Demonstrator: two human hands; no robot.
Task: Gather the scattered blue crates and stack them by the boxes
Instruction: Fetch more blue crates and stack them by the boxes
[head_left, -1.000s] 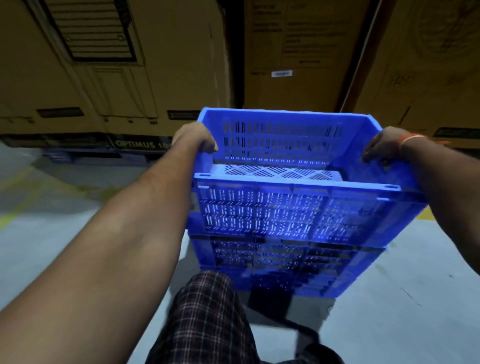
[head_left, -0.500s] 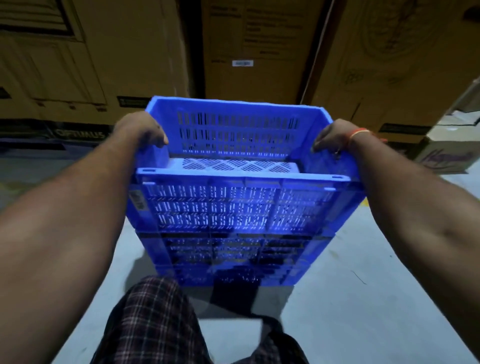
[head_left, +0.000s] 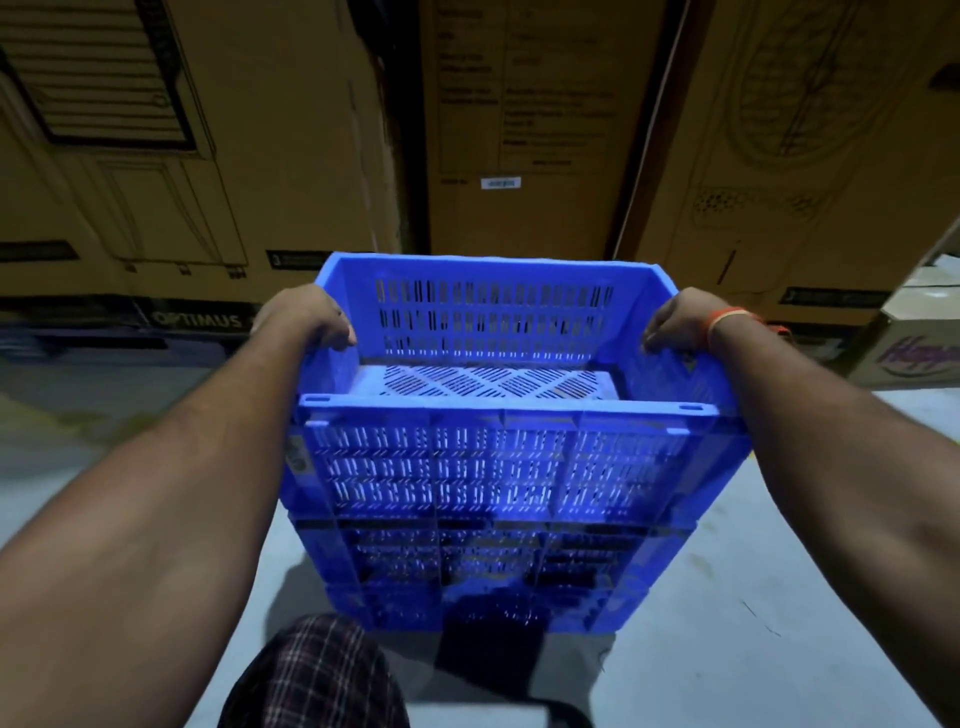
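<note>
Blue crates carried toward a wall of cardboard boxes.

A grey concrete floor (head_left: 779, 597) runs up to tall cardboard boxes (head_left: 519, 130). The left hand (head_left: 301, 322) and right hand (head_left: 680, 325), arms outstretched, each grip a side rim of the top crate (head_left: 493, 457), which sits nested on a lower crate (head_left: 493, 577).

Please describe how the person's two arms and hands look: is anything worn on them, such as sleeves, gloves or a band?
Both forearms are bare, with no sleeves in view and no gloves. The left hand wears nothing. The right hand has a thin orange band around its wrist. No rings or watch can be seen.
</note>
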